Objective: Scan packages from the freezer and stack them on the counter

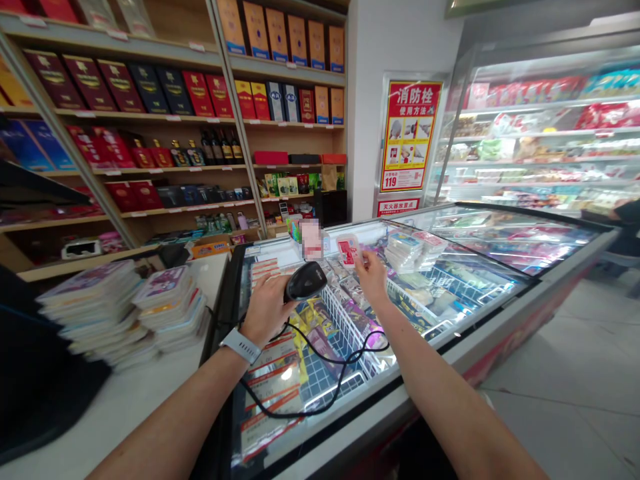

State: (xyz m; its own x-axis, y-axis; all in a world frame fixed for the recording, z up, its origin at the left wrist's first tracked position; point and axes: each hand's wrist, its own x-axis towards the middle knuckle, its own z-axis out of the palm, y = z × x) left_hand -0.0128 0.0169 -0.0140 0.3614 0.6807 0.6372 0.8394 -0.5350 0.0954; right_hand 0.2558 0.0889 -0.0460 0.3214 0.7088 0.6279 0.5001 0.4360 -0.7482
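Okay, wooden shelves (150, 113) of boxed liquor behind, glass-topped chest freezer (400, 393) dead ahead, white table (125, 393) on the left carrying two stacks of packaged goods (170, 307). Left hand (265, 310) has its grip closed round a black handheld barcode scanner (306, 281), held above the freezer glass, with a black cable (320, 360) looping over the lid. Right hand (371, 277) pinches a small red-and-white package (348, 250) near the scanner's head, probably by its lower corner; detail is poor there. White watch band (241, 345) on the left wrist.
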